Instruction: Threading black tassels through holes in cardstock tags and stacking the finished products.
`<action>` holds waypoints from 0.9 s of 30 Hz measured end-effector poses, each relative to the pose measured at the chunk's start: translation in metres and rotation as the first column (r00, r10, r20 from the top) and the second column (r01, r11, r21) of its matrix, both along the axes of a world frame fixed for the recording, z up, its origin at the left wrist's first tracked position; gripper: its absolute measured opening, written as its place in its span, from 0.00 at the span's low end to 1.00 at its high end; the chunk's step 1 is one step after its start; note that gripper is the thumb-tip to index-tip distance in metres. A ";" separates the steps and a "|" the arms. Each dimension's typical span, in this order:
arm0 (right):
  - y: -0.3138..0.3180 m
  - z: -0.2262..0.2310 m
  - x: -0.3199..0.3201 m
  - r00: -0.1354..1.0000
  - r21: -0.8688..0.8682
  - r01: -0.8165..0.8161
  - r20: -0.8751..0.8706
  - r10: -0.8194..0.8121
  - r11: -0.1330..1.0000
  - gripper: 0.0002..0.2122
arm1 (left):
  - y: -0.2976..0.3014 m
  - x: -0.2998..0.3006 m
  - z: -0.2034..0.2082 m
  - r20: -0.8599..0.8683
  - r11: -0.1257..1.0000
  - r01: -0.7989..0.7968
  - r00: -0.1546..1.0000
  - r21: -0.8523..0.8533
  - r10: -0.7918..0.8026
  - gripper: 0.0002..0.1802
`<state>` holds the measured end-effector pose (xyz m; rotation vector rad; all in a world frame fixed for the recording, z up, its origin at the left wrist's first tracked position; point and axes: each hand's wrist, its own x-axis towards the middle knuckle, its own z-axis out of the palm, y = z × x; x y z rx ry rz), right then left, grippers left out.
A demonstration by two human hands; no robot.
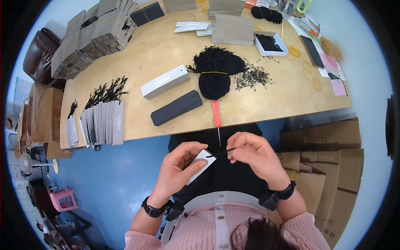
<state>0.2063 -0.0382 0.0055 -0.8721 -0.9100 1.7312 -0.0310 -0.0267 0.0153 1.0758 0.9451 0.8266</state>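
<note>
My left hand (177, 166) is closed around a white hang tag (200, 163), thumb on its face, in front of the table edge above my lap. A black cord (221, 153) runs from the hole end of the tag across to my right hand (256, 156). There my thumb and fingers pinch the cord's other end. Whether the tag is one card or several stacked, I cannot tell. Just beyond my hands, a red-handled tool (216, 114) lies at the table edge, its thin metal shaft pointing toward me.
On the table (137, 54) are a bundle of black cords (214, 85), loose small pins (254, 77), a white tag stack (165, 82) and a black tag stack (176, 108). Corded tags (102, 123) line the left. Beyond stand grey card stacks (93, 37); cardboard boxes (325, 133) sit at right.
</note>
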 end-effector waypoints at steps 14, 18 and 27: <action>-0.003 -0.024 0.017 0.703 -0.404 -0.242 -0.700 -0.127 0.882 0.11 | -0.002 -0.002 0.010 -0.136 0.952 0.168 0.981 0.256 -0.137 0.25; -0.004 -0.024 0.017 0.713 -0.422 -0.166 -0.676 -0.187 0.891 0.13 | -0.003 -0.004 0.017 -0.135 0.963 0.164 0.981 0.213 -0.137 0.23; 0.000 0.010 0.021 0.884 -0.235 -0.062 -0.465 -0.056 0.970 0.22 | 0.038 -0.037 0.039 -0.142 0.963 -0.205 0.963 0.175 0.231 0.27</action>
